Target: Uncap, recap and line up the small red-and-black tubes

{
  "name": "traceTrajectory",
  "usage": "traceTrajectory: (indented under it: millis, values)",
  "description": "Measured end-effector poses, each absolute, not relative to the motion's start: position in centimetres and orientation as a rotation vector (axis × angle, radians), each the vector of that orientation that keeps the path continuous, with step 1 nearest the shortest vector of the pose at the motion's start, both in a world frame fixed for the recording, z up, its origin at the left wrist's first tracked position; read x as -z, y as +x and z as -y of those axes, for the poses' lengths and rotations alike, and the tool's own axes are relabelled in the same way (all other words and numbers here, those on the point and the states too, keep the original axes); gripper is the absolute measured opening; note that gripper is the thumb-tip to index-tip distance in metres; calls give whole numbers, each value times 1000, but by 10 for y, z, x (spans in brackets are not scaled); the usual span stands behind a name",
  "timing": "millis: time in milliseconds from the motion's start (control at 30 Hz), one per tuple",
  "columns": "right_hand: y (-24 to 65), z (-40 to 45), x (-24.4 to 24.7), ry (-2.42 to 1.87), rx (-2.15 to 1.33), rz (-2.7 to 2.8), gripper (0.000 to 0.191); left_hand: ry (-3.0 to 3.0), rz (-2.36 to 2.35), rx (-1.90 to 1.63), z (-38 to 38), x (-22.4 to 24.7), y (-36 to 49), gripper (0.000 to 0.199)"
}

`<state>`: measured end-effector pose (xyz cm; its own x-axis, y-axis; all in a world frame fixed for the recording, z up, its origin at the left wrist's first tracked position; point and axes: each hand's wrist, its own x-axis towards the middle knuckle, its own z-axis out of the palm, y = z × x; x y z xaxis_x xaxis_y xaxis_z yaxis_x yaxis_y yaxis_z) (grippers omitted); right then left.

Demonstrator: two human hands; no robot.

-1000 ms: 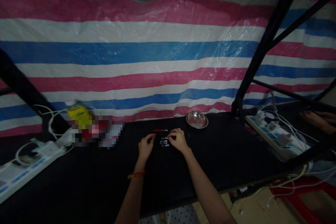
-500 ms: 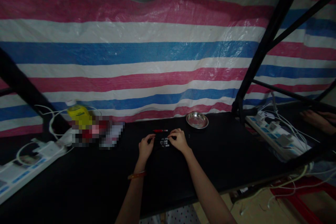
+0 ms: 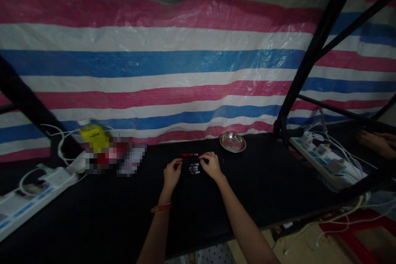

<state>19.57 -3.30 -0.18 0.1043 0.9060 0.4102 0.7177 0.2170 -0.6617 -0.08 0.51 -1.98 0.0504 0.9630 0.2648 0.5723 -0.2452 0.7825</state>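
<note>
My left hand point(image 3: 172, 173) rests over the black table with thumb and fingertips drawn together in a pinch. Across a small gap, my right hand point(image 3: 212, 166) is closed in a similar pinch. Whatever lies in either pinch is too small and dark to make out. Between the hands is a small cluster of dark slim items with white markings point(image 3: 194, 168), lying side by side. Just beyond the fingertips lies a red pen-like stick point(image 3: 189, 154) with a white end. A tiny pale piece point(image 3: 223, 161) sits to the right of my right hand.
A round metal dish point(image 3: 232, 142) stands at the back right. Power strips with cables point(image 3: 331, 161) lie at right and left point(image 3: 37, 194). A yellow bottle point(image 3: 95, 136) and blurred items stand back left. Another person's hands point(image 3: 375, 142) show at far right.
My right hand has shifted slightly right and away from the cluster, so more of the white-marked items shows. My left hand has barely moved. The other person's hands have moved a little.
</note>
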Motion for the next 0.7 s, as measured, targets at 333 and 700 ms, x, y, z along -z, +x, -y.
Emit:
traceTrajectory:
  millis: [333,700]
  values:
    - [201,5,0,-1698,-202,1753,28,1845,-1562,-1114,-3,18,-1,24]
    - [186,10,-8,-1374,-542,1452,12,1484,-1547,-1390,2,10,2,37]
